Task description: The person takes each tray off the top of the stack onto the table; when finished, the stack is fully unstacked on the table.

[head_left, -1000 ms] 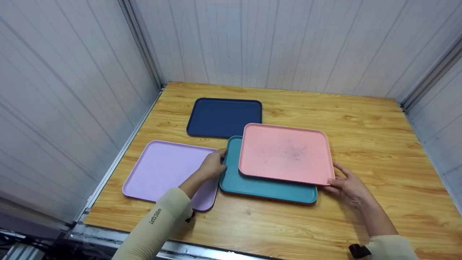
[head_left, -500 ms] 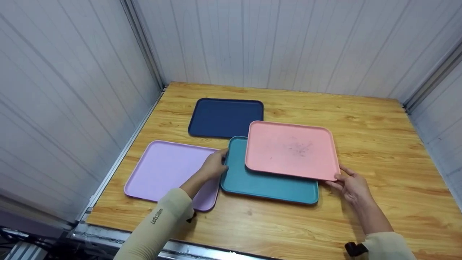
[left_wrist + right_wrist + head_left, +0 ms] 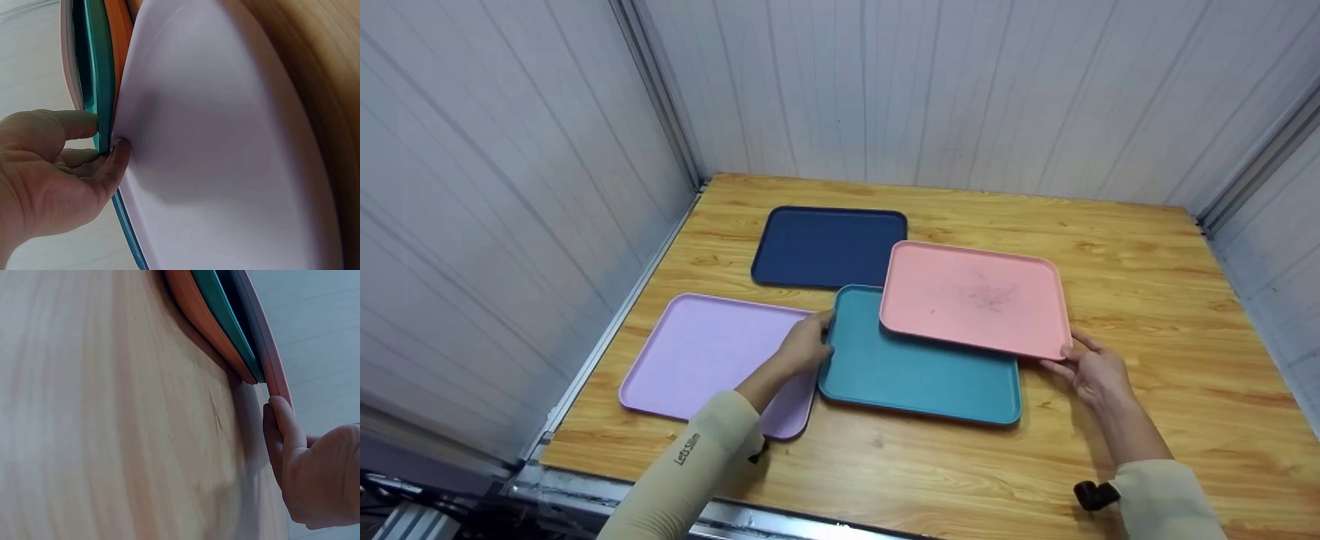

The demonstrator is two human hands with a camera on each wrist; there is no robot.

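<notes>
Head view shows the right hand (image 3: 1091, 369) pinching the pink tray's (image 3: 975, 296) corner, lifting it off the teal tray (image 3: 919, 367), which the left hand (image 3: 804, 346) grips to steady it on the table (image 3: 1147, 262).

You see a dark blue rectangular plastic tray (image 3: 827, 245) lying flat at the far side of the wooden table (image 3: 1147, 262). White ribbed wall panels (image 3: 930, 90) stand around the table on three sides, with metal corner strips (image 3: 656, 90) between them.
</notes>
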